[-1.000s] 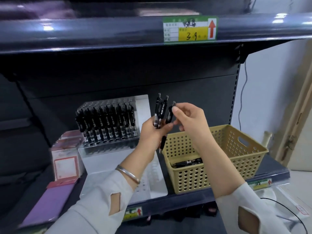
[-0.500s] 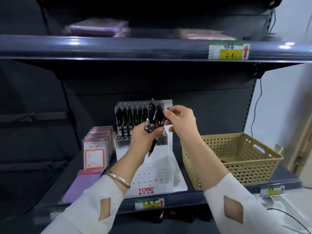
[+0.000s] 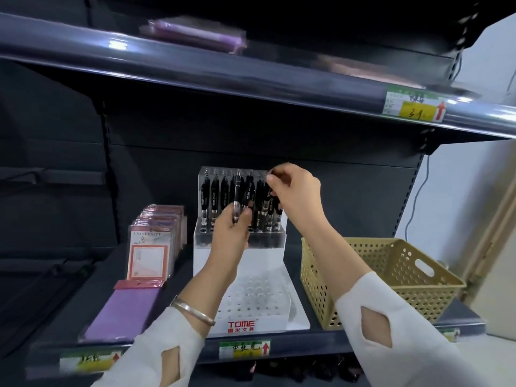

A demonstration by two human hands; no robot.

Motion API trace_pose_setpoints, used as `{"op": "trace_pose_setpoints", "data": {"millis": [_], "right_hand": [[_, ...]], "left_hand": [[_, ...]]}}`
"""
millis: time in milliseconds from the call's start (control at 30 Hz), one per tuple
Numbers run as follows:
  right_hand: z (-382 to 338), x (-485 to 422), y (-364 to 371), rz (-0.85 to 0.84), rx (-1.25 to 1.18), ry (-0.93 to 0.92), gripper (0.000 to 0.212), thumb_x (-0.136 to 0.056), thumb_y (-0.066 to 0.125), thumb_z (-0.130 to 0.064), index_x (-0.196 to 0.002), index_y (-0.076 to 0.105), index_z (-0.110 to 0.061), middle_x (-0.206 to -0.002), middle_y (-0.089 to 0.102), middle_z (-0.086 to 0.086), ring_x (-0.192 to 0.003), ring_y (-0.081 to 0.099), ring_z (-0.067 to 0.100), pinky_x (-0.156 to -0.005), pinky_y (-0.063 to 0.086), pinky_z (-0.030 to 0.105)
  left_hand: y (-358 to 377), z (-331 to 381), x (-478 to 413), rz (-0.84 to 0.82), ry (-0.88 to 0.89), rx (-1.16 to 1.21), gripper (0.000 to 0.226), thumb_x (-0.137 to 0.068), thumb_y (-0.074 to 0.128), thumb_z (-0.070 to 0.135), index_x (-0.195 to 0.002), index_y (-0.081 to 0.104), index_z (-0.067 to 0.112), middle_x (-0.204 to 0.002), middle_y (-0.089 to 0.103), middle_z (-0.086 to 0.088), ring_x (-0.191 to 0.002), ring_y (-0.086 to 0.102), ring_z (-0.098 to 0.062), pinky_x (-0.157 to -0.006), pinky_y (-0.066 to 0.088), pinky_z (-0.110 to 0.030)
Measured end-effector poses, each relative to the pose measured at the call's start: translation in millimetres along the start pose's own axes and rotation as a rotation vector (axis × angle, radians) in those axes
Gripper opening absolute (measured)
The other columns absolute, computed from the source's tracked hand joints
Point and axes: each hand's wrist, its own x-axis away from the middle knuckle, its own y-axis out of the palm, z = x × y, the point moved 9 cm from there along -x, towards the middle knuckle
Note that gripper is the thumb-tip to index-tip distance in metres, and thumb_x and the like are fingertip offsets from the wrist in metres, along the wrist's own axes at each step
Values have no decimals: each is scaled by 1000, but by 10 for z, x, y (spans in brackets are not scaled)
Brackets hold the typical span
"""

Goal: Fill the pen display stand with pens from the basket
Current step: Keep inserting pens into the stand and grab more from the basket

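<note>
The left grip (image 3: 231,236) clasps two pens (image 3: 242,191) upright in front of the stand (image 3: 262,261). The right grip (image 3: 296,196) pinches the top of a pen (image 3: 269,203) at the stand's back right corner. The basket (image 3: 391,277) sits just right of the stand on the shelf (image 3: 307,339).

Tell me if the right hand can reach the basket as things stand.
Probably yes: the basket sits open-topped just right of the stand with nothing between, though the right hand is busy pinching a pen.
</note>
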Motion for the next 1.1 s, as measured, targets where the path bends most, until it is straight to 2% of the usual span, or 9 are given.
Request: {"op": "trace_pose_setpoints", "data": {"millis": [100,167,267,333,433,700,800,900,1100], "right_hand": [[28,-60,78,-38,77,-3,21,-94,55,-25,-105,67,-14,-85,65,-3,-82,63,16,-77,54,35],[33,-116,100,-22,176,-20,22,-93,54,-32,-101,70,-18,-95,65,-1,-95,60,21,-80,51,34],[29,-218,158,-17,377,-59,24,-90,57,-38,-98,73,-22,-116,53,0,-113,43,27,-93,37,35],[54,-256,208,-37,427,-62,18,-88,60,-37,-96,72,-25,-120,45,-2,-116,36,26,-92,31,35],[131,-272,273,-53,430,-66,15,-86,63,-35,-98,68,-28,-122,42,-4,-118,34,26,-92,30,36],[311,-269,275,-98,328,3,14,-84,66,-37,-91,70,-25,-125,43,-8,-121,33,23,-94,28,35],[280,-249,277,-97,374,-11,16,-84,65,-38,-88,67,-23,-125,42,-7,-121,32,23,-93,26,37],[256,-257,278,-94,411,-10,18,-82,66,-42,-84,65,-24,-125,42,-7,-121,32,24,-98,25,40],[251,-213,276,-62,353,15,18,-87,61,-40,-95,66,-25,-127,42,-5,-122,34,26,-99,28,41]], "left_hand": [[6,-65,-38,-10,-32,1,19,-97,47,16,-78,47,14,-56,39,-2,-48,32,-11,-41,27,-16],[-1,-119,-71,-8,-53,25,11,-96,47,13,-89,53,7,-57,42,-3,-47,33,-12,-38,27,-14],[-11,-156,-92,-7,-20,43,14,-96,47,12,-95,58,3,-58,48,-2,-46,35,-11,-37,28,-13],[-11,-171,-75,-7,15,55,10,-96,47,11,-96,56,7,-65,59,0,-44,38,-8,-40,30,-14],[-7,-219,-73,-17,25,67,4,-96,46,12,-98,49,14,-87,70,1,-42,42,-4,-42,33,-15],[-54,-272,-144,16,-4,101,8,-98,42,13,-103,48,10,-83,65,-5,-38,44,-4,-35,30,-14],[27,-341,-133,11,-42,126,9,-99,42,15,-93,47,19,-78,62,-4,-41,46,-8,-36,31,-19],[111,-335,-92,-25,-49,115,12,-99,41,18,-88,45,21,-71,55,-2,-41,44,-9,-36,30,-21],[93,-219,-103,-25,-12,118,14,-99,41,18,-85,44,19,-65,50,1,-40,34,-5,-38,24,-17]]}}
